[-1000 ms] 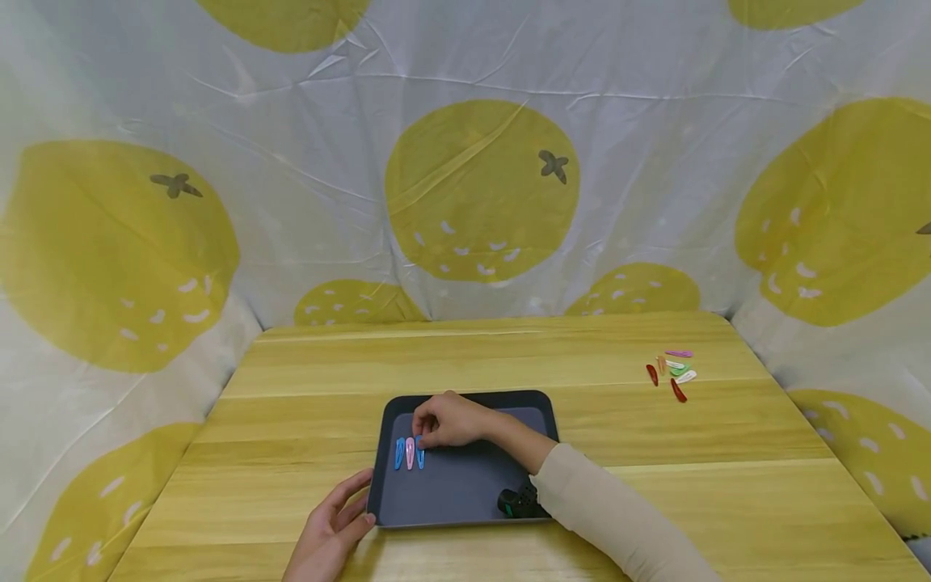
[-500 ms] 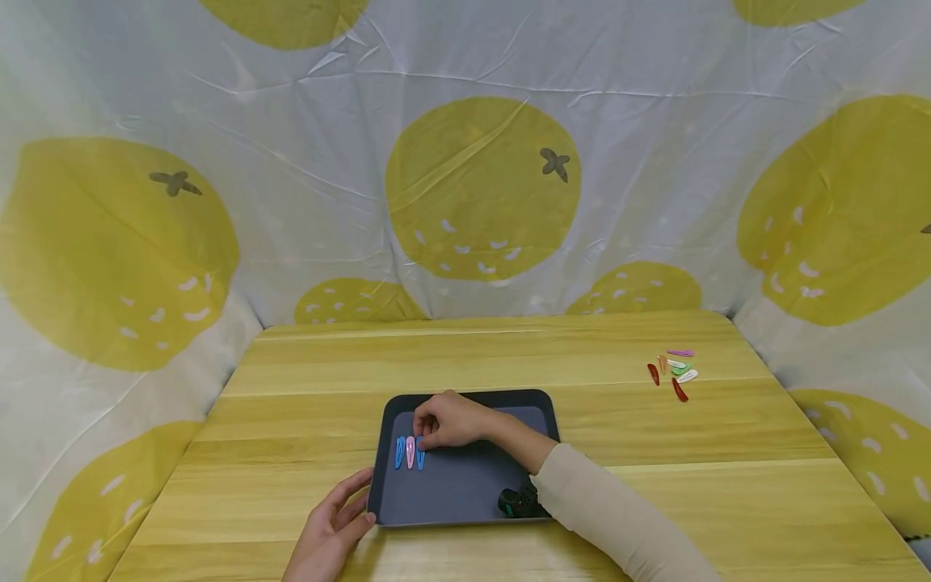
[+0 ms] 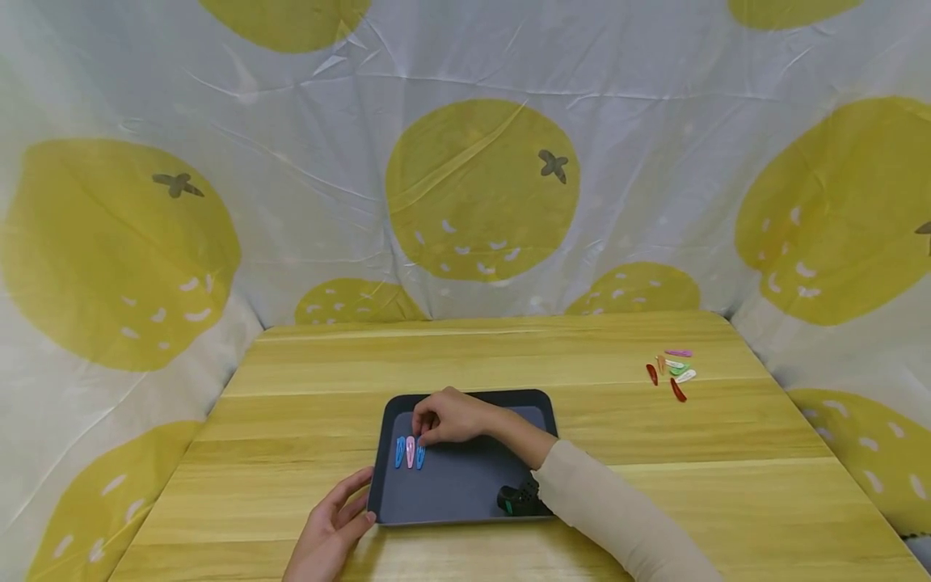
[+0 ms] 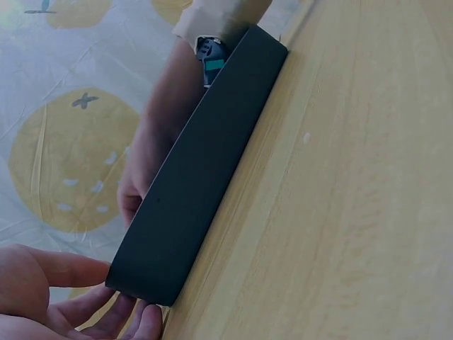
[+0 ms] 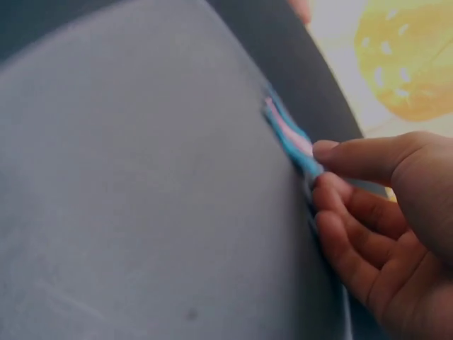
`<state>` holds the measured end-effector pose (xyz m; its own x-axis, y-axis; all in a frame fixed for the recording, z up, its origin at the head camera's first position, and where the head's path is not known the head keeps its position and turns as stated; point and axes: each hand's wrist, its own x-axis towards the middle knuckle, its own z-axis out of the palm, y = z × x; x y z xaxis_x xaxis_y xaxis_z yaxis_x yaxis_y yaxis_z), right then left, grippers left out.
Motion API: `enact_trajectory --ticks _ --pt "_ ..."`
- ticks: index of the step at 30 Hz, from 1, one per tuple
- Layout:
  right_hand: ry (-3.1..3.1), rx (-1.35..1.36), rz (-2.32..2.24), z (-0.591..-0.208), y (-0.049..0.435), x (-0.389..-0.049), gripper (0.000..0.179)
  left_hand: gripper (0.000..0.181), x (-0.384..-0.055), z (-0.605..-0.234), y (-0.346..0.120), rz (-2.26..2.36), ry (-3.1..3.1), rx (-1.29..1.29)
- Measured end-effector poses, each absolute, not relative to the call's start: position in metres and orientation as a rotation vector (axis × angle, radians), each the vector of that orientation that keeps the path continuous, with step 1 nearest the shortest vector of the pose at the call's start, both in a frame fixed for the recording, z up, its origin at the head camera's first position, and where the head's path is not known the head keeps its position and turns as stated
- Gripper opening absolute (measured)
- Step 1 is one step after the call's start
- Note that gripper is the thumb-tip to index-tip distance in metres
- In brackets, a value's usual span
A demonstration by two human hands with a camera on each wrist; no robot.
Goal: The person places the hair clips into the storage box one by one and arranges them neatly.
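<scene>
Three hair clips lie side by side in the left part of a dark grey tray [image 3: 465, 487]: a blue hair clip [image 3: 400, 453], a pink hair clip [image 3: 410, 453] and a second blue hair clip [image 3: 421, 459]. My right hand [image 3: 454, 416] reaches over the tray and pinches the upper end of that rightmost blue clip. In the right wrist view, thumb and forefinger of the right hand [image 5: 382, 212] meet at the end of the blue clip [image 5: 301, 161]. With thumb and fingers, my left hand [image 3: 334, 521] holds the tray's near left corner, also seen in the left wrist view.
Several loose hair clips, among them a dark red clip [image 3: 678, 390] and a purple clip [image 3: 679, 353], lie at the back right of the wooden table [image 3: 313, 380]. A black wrist device [image 3: 520, 499] hangs over the tray's near right corner. Patterned cloth [image 3: 480, 190] encloses the table.
My right fingers have shifted slightly up at the rightmost blue clip, so more of its upper end shows. The left hand and tray stay put.
</scene>
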<state>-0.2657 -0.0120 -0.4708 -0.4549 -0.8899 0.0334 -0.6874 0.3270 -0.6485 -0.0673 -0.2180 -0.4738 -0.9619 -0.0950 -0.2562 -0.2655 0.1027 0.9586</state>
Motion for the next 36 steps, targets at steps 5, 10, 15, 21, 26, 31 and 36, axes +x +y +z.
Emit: enact_trajectory --ticks 5,10,15,21,26,31,36 --pt "2.275 -1.413 -0.831 -0.46 -0.008 -0.267 0.009 0.06 -0.067 -0.472 -0.218 1.989 2.232 -0.367" --pt "2.255 -1.433 -0.83 -0.449 0.001 -0.269 0.011 0.061 -0.067 -0.471 -0.218 1.965 2.227 -0.404" --pt "2.256 -1.432 -0.819 -0.438 0.014 -0.271 0.013 0.061 -0.067 -0.47 -0.217 1.95 2.235 -0.414" --pt "2.281 -1.413 -0.833 -0.429 0.031 -0.275 0.014 0.062 -0.067 -0.47 -0.217 1.946 2.242 -0.429" --pt "2.305 -1.361 -0.847 -0.423 0.046 -0.278 0.016 0.062 -0.067 -0.47 -0.216 1.942 2.242 -0.434" --pt "2.314 -1.324 -0.872 -0.415 0.063 -0.281 0.017 0.062 -0.067 -0.471 -0.217 1.949 2.258 -0.401" --pt "2.329 -1.342 -0.9 -0.411 0.082 -0.284 0.017 0.061 -0.067 -0.471 -0.217 1.948 2.263 -0.397"
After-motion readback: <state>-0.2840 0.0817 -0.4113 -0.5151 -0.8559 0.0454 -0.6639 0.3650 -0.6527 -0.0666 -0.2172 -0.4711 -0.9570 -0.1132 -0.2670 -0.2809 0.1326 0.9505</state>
